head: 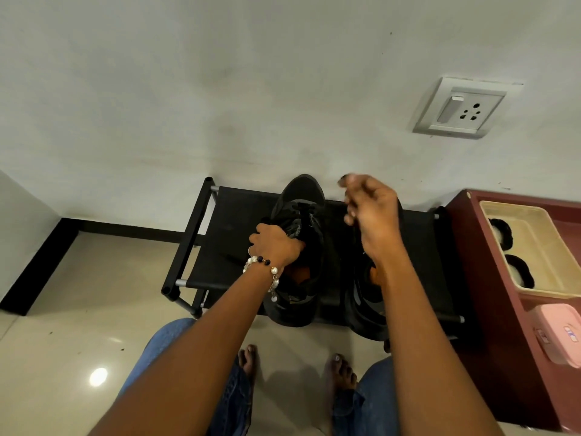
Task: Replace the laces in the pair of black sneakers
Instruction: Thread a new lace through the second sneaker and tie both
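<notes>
The left hand has its fingers curled down into the mouth of the left sneaker, clamped on the tongue or collar there, I cannot tell which; a pearl-and-dark-bead bracelet hangs at that wrist. The right hand is raised above the right sneaker, its fingers loosely bent and partly blurred; whether a lace is pinched between them I cannot tell, though none shows. Both sneakers sit side by side, toes toward the wall, on the top of a low black shoe rack; the left one appears laced in black near the toe. Beside the rack stands a maroon cabinet bearing a cream tray; a wall socket is above. To my eye this is the opening step, steadying the left shoe to unlace it; next the right hand should come down to the knot and pull it loose; black on black will make the ends hard to find.
</notes>
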The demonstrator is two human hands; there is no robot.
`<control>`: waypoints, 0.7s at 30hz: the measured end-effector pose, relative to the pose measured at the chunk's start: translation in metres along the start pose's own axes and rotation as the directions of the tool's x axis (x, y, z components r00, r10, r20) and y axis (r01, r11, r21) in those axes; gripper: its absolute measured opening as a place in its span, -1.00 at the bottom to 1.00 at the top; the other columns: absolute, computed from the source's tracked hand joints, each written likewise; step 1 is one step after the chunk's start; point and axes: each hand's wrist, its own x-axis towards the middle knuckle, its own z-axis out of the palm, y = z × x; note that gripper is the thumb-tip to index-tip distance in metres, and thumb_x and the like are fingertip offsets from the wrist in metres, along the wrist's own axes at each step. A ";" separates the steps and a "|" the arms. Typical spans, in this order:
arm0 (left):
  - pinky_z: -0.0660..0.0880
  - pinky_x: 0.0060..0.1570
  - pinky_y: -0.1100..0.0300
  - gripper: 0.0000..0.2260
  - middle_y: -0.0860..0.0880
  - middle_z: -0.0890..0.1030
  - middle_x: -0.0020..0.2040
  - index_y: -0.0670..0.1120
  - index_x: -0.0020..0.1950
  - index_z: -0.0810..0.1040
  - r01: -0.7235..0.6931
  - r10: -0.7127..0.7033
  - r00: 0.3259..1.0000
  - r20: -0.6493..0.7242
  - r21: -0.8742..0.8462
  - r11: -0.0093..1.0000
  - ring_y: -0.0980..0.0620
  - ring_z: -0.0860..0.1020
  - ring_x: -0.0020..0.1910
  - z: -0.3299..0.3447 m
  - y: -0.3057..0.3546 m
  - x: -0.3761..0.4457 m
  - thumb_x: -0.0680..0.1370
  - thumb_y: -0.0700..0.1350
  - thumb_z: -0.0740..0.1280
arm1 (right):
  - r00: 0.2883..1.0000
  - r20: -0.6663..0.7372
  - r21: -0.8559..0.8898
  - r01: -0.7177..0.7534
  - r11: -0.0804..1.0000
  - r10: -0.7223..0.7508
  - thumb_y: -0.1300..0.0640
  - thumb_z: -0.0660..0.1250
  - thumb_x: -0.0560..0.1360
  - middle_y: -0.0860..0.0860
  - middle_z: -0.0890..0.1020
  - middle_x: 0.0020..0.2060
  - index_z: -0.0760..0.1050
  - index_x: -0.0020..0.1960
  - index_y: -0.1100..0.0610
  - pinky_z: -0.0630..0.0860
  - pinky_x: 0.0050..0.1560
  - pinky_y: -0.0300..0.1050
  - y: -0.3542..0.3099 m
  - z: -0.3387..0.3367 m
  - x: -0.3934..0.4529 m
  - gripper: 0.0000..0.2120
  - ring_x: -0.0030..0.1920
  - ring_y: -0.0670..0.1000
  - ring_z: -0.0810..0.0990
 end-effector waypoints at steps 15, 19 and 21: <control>0.40 0.26 -0.08 -0.30 -0.28 0.29 0.39 -0.22 0.45 0.14 0.028 -0.030 0.998 -0.060 -0.036 0.999 -0.30 0.36 0.32 0.003 0.001 -0.004 0.48 -0.02 0.44 | 0.998 -0.065 0.713 0.042 0.699 0.007 0.30 0.24 0.52 0.05 0.66 -0.16 0.53 -0.14 0.15 0.32 -0.35 -0.23 -0.020 -0.014 -0.005 -0.86 -0.19 -0.07 0.55; 0.40 0.28 -0.10 -0.32 -0.28 0.27 0.40 -0.21 0.46 0.16 0.034 -0.035 0.998 -0.049 -0.027 0.999 -0.30 0.36 0.32 0.002 0.002 -0.005 0.48 -0.04 0.43 | 0.996 -0.055 0.569 -0.020 0.822 0.063 0.12 0.25 0.55 0.17 0.67 -0.10 0.48 -0.14 0.13 0.34 -0.41 -0.21 -0.015 -0.023 -0.003 -0.88 -0.15 0.05 0.57; 0.41 0.27 -0.09 -0.34 -0.27 0.27 0.39 -0.18 0.46 0.18 0.028 -0.029 0.999 -0.044 -0.014 0.999 -0.30 0.36 0.31 0.002 0.003 -0.005 0.49 -0.03 0.42 | 0.996 -0.056 -0.029 -0.076 0.997 0.075 0.03 0.28 0.60 0.12 0.68 -0.15 0.54 -0.08 0.15 0.51 -0.33 -0.17 -0.006 -0.016 -0.002 -0.80 -0.22 0.02 0.59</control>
